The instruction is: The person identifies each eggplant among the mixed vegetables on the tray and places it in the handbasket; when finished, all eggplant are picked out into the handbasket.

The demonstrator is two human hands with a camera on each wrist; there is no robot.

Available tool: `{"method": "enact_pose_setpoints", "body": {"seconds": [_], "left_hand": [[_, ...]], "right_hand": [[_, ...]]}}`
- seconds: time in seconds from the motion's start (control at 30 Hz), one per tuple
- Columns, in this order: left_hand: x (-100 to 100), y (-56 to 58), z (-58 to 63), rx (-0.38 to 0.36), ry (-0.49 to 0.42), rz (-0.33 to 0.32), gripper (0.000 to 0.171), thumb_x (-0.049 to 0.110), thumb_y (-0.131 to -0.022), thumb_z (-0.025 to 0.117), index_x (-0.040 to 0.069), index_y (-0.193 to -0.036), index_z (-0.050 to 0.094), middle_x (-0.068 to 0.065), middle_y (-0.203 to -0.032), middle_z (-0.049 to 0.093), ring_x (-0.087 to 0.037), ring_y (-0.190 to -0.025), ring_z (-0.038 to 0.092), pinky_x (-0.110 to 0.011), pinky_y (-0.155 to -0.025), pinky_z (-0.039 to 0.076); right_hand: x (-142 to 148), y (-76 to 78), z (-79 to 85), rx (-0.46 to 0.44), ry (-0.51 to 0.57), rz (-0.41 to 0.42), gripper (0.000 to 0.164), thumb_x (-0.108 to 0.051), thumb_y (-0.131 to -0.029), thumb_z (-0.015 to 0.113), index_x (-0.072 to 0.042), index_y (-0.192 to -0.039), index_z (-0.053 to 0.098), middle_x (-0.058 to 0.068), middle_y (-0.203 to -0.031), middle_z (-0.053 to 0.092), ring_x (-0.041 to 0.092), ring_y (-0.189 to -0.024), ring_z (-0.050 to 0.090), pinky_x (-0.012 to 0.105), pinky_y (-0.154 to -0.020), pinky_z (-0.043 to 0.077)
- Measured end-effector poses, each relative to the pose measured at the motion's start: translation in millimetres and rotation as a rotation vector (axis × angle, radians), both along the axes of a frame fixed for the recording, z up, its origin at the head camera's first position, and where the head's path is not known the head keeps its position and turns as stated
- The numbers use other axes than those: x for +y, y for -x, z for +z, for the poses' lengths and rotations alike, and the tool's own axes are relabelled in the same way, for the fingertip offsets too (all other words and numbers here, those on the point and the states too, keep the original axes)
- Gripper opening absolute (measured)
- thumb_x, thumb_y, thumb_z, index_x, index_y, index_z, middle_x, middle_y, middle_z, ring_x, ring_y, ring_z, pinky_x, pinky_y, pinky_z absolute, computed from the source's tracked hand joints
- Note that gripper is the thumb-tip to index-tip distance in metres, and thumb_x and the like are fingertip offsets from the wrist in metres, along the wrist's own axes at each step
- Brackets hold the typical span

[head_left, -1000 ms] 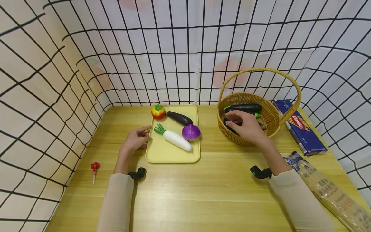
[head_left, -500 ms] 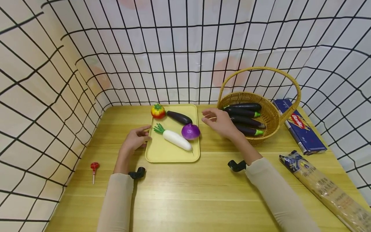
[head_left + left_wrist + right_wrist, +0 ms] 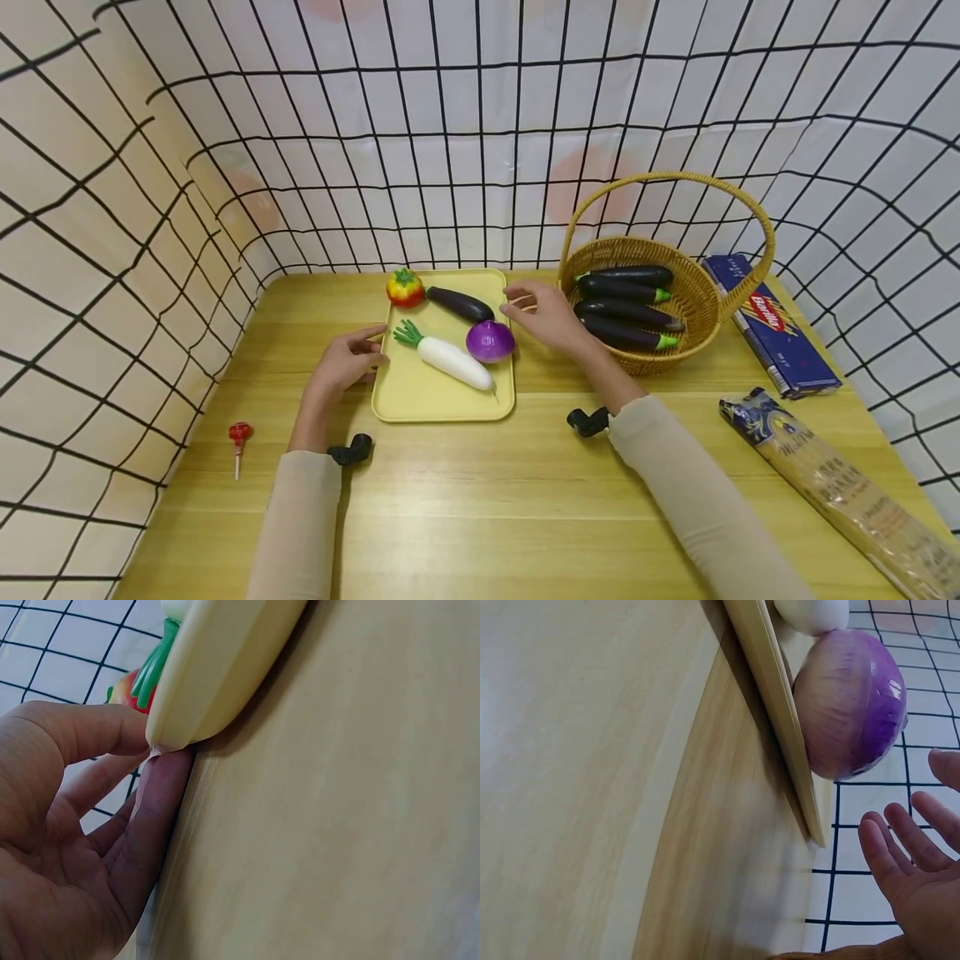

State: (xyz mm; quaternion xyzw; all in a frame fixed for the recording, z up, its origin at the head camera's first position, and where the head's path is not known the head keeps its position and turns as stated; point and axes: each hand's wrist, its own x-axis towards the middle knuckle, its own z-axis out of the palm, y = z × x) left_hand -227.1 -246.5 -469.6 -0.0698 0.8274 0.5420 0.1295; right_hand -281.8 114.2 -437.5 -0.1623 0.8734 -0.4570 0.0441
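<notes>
My left hand [image 3: 347,362] pinches the left rim of a yellow tray [image 3: 420,404]; in the left wrist view, the thumb lies at the tray edge [image 3: 217,675] with fingers beneath it. On the tray lie a white radish [image 3: 453,362] with green leaves, a dark eggplant [image 3: 459,304], a purple onion [image 3: 491,342] and a red-yellow pepper-like vegetable [image 3: 405,290]. My right hand [image 3: 543,315] hovers by the tray's right edge, holding nothing. Its fingers are spread and relaxed, apart from the onion [image 3: 847,705] in the right wrist view.
A wicker basket [image 3: 701,325] with a tall handle holds several eggplants [image 3: 622,333] at the right. Beside it lie a blue pasta box [image 3: 776,329] and a long pasta bag [image 3: 832,479]. A red lollipop [image 3: 239,433] lies far left. Black-gridded cloth walls surround the table.
My right hand has come out of the basket and moved left to the tray's right edge; one more eggplant now shows in full there. My left hand stays at the tray.
</notes>
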Motion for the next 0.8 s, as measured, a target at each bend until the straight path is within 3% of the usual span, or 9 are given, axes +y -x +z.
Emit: {"method": "enact_pose_setpoints", "body": {"seconds": [0.37,0.8], "left_hand": [[-1,2.5,-3.2,-0.005,0.006,0.002,0.062,0.013,-0.096,0.070,0.024,-0.154,0.050,-0.013,-0.122,0.059,-0.020,-0.100,0.056,-0.027,-0.074,0.060],[0,1.1,1.9,0.001,0.000,0.018,0.062,0.010,-0.095,0.070,0.023,-0.153,0.052,-0.013,-0.121,0.059,-0.020,-0.099,0.057,-0.026,-0.072,0.061]], "right_hand": [[-16,11.6,-2.8,-0.033,-0.006,0.002,0.049,-0.036,-0.100,0.068,-0.005,-0.137,0.062,0.011,-0.136,0.065,0.030,-0.120,0.065,0.044,-0.100,0.056],[-30,19.2,-7.1,-0.115,-0.027,0.016,0.049,-0.036,-0.101,0.067,-0.007,-0.140,0.060,0.012,-0.136,0.064,0.031,-0.125,0.061,0.043,-0.103,0.054]]}}
